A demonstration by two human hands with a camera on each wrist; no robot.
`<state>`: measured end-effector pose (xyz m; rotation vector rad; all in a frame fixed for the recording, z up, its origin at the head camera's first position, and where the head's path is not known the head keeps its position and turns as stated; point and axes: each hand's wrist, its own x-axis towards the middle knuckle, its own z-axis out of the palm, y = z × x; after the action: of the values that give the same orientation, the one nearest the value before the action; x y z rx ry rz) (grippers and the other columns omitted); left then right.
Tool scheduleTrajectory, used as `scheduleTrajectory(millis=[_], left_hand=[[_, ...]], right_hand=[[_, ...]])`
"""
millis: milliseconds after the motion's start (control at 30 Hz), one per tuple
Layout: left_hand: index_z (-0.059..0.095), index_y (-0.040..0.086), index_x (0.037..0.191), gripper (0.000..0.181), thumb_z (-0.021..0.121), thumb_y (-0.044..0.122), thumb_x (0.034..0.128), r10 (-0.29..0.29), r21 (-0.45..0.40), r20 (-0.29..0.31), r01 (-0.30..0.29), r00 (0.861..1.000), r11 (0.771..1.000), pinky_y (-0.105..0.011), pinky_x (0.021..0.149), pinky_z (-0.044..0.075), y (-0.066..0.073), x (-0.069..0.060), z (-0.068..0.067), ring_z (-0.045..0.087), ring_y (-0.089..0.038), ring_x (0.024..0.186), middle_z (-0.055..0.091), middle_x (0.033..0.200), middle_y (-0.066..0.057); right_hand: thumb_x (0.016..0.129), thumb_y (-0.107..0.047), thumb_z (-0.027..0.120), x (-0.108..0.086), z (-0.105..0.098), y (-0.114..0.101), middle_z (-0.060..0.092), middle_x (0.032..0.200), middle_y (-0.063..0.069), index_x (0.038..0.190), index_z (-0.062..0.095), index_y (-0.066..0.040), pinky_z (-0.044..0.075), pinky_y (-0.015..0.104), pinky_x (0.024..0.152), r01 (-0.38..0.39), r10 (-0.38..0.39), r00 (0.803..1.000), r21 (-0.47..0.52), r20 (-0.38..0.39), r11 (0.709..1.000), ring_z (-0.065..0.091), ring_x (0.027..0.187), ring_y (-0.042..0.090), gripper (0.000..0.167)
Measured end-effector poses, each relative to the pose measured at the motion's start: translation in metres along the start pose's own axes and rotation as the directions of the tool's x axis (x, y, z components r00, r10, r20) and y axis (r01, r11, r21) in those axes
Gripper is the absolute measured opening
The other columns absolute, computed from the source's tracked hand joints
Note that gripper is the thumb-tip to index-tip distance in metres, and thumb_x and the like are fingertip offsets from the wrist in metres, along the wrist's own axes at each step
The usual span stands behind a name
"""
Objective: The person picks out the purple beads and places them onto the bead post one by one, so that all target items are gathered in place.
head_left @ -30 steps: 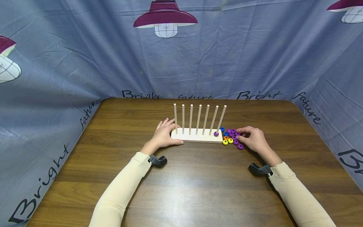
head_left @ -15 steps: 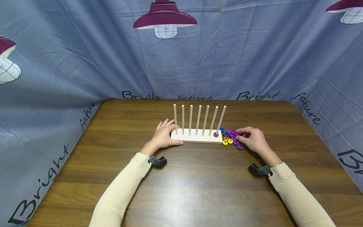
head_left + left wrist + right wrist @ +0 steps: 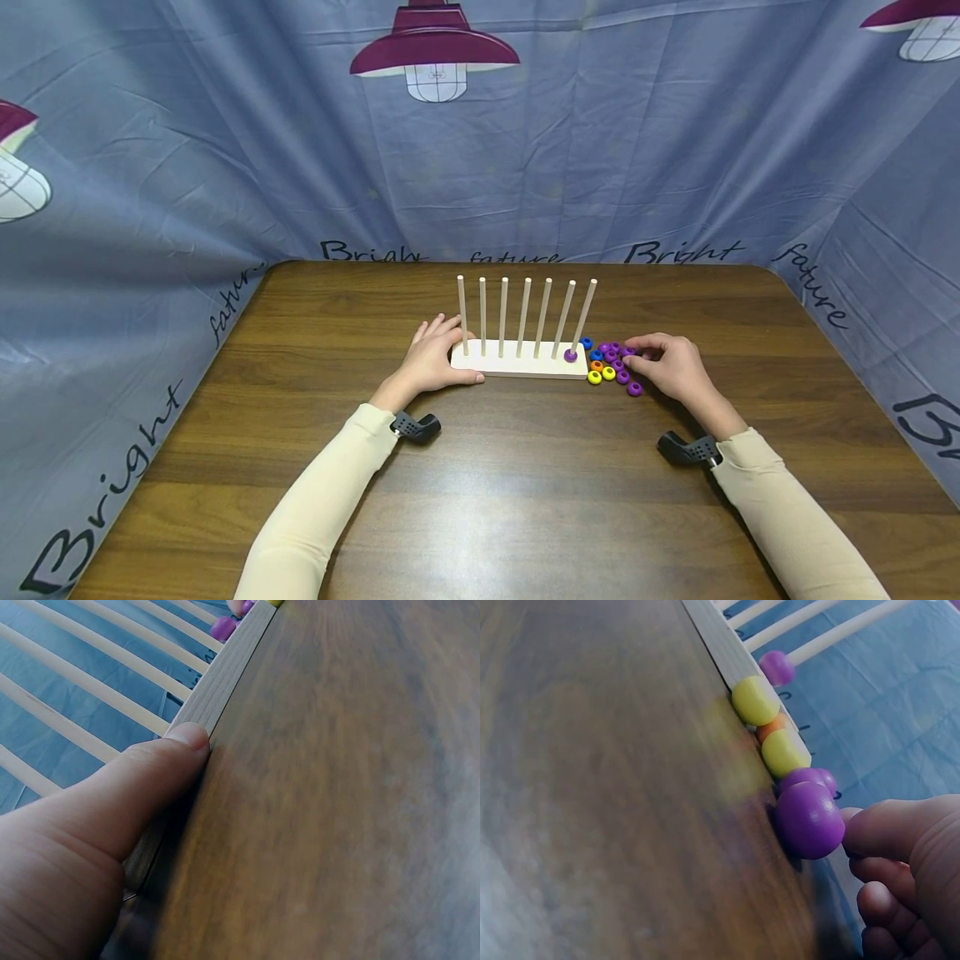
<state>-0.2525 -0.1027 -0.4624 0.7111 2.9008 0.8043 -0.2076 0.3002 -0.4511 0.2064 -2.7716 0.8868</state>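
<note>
While the right hand point(image 3: 671, 368) pinches a purple bead point(image 3: 629, 352), one bump could send the other beads point(image 3: 609, 373) rolling; the left hand point(image 3: 432, 360) grips the peg board point(image 3: 510, 365).

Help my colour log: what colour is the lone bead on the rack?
Purple; the bead shows best in the right wrist view.

From head, well back from the rack point(image 3: 510, 366), looks forward and down. From left wrist, looks close along its front point(image 3: 223, 673), rightward. From right wrist, near its right end point(image 3: 580, 367), looks leftward, sharing that end with left.
</note>
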Motion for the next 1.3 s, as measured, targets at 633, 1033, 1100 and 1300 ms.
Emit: scheduleTrajectory(millis=[633, 1033, 1100, 1300], left_hand=[[0.064, 0.017, 0.135, 0.076, 0.084, 0.055, 0.0729, 0.006, 0.005, -0.002, -0.006, 1.0, 1.0, -0.06, 0.129, 0.007, 0.0, -0.001, 0.0, 0.019, -0.04, 0.158, 0.037, 0.165, -0.012], [0.066, 0.018, 0.131, 0.072, 0.085, 0.055, 0.0722, 0.008, 0.001, -0.004, -0.008, 1.0, 1.0, -0.06, 0.129, 0.007, 0.0, 0.0, 0.001, 0.02, -0.04, 0.158, 0.038, 0.165, -0.012], [0.066, 0.018, 0.13, 0.072, 0.085, 0.055, 0.0721, 0.007, 0.004, -0.004, -0.007, 1.0, 1.0, -0.059, 0.129, 0.008, 0.0, 0.0, 0.0, 0.02, -0.04, 0.158, 0.038, 0.164, -0.012], [0.065, 0.018, 0.131, 0.072, 0.085, 0.055, 0.0727, 0.002, 0.004, 0.002, -0.002, 1.0, 1.0, -0.059, 0.13, 0.007, 0.0, 0.0, 0.001, 0.019, -0.039, 0.158, 0.037, 0.165, -0.012]], right_hand=[[0.082, -0.013, 0.084, 0.004, -0.009, -0.012, 0.073, 0.082, 0.011, 0.101, 0.079, -0.001, 0.042, 0.017, 0.06, 0.021, -0.02, 0.999, 0.036, -0.029, 0.999, 0.052, 0.067, 0.0, 0.023], [0.081, -0.011, 0.083, 0.014, -0.019, -0.03, 0.068, 0.078, 0.005, 0.099, 0.079, -0.004, 0.041, 0.017, 0.058, 0.116, -0.115, 0.993, 0.029, -0.037, 0.993, 0.05, 0.067, 0.003, 0.019], [0.081, -0.01, 0.083, 0.016, -0.02, -0.034, 0.069, 0.079, 0.005, 0.099, 0.079, -0.004, 0.042, 0.016, 0.059, 0.128, -0.127, 0.991, 0.05, -0.035, 0.99, 0.051, 0.068, 0.001, 0.019], [0.082, -0.01, 0.082, 0.02, -0.026, -0.045, 0.069, 0.08, 0.005, 0.099, 0.079, -0.004, 0.043, 0.014, 0.059, 0.147, -0.145, 0.989, 0.11, -0.024, 0.983, 0.052, 0.067, -0.001, 0.018]])
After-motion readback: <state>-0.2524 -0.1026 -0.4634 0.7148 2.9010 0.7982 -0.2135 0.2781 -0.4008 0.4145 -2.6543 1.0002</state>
